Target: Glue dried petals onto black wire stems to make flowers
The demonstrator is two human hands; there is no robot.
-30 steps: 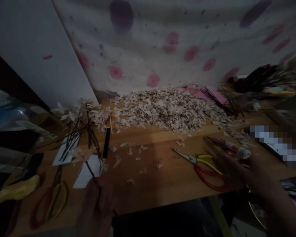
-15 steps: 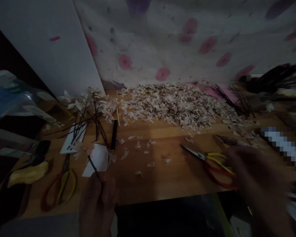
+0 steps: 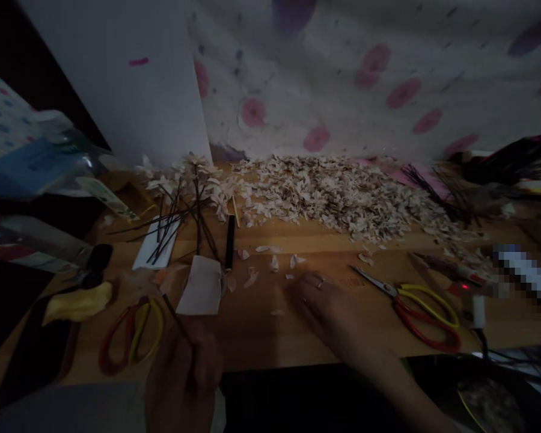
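Note:
My left hand point(image 3: 184, 367), at the lower left, is closed around a thin dark stem point(image 3: 177, 316). A blurred, pale petal flower point(image 3: 151, 279) shows at the stem's upper end. My right hand point(image 3: 322, 307) is low over the middle of the table, at the right of several loose petals point(image 3: 251, 276). Its fingers point down and left and are smeared by motion; whether anything is between them does not show. On the right rest scissors point(image 3: 403, 300) with red and yellow handles, blades apart. Beyond them lies a glue gun point(image 3: 471, 285) with a red light.
A wide heap of dried petals point(image 3: 333, 192) covers the back of the wooden table point(image 3: 252, 343). Finished-looking stemmed flowers point(image 3: 193, 174) lie left of it, near a black pen-like stick point(image 3: 229, 243) and white paper point(image 3: 201, 285). Another pair of scissors point(image 3: 130, 337) lies at left.
My right hand has moved left from the glue gun's place to the loose petals, uncovering the gun. My left hand still holds the stem. The whole view has shifted slightly.

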